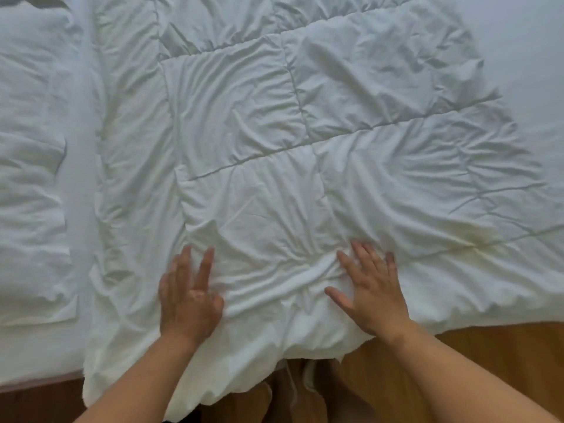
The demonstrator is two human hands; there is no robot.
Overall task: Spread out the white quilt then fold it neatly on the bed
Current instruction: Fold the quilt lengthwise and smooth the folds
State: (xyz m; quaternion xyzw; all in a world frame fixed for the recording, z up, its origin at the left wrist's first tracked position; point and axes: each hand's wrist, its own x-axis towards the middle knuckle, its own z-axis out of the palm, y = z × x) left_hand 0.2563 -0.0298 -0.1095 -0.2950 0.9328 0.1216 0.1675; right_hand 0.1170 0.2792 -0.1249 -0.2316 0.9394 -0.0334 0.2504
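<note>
Head view. The white quilt (274, 141) lies spread across the bed (525, 41), with its near edge hanging over the side above the wooden floor (503, 355). Both hands rest flat on the quilt near that edge, fingers straight and grasping nothing. The left hand (189, 296), slightly blurred, lies toward the quilt's left border. The right hand (374, 296) lies beside a bunch of creases between the 2 hands. The step in hand appears to be spreading and smoothing; no fold is plainly visible. The next move likely calls for pressing those creases outward, then pinching 2 near corners to begin fold 1.
</note>
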